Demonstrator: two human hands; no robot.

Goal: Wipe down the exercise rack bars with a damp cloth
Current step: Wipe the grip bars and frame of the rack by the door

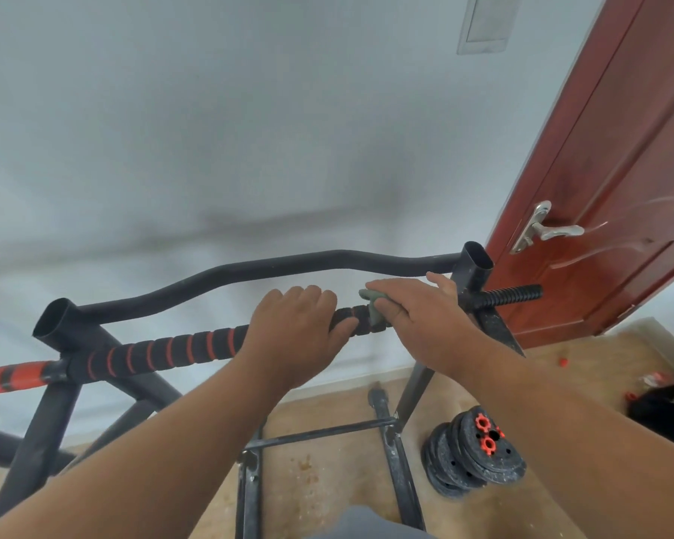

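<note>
The right hand [413,317] holds a grey-green cloth [372,301] against the padded grip bar [172,350] of the exercise rack, palm down, the fingers lying fairly flat over the cloth and the thumb tucked beneath; only a folded edge of the cloth shows, sticking out past the fingertips on the side toward the left hand. How tightly the cloth is pinched under the palm I cannot tell. The left hand [296,328] sits just beside it on the same bar, fingers curled over the top and the thumb wrapped under the foam, so it grips the bar firmly. A short stretch of black foam with an orange ring is bare between the two hands.

Beyond the left hand the padded grip bar runs on in black foam banded with orange rings to an open-topped upright tube [55,324], and past that tube an orange handle [12,375] juts out. Beyond the right hand the bar meets a second upright tube [477,266], from which a ribbed black peg [510,295] projects toward a red-brown door [619,169] with a silver lever handle [553,229]. Behind the padded grip bar a curved black bar [269,268] joins the two tubes. Below it, on the floor, lies a stack of black weight plates [471,457] with orange nuts.
</note>
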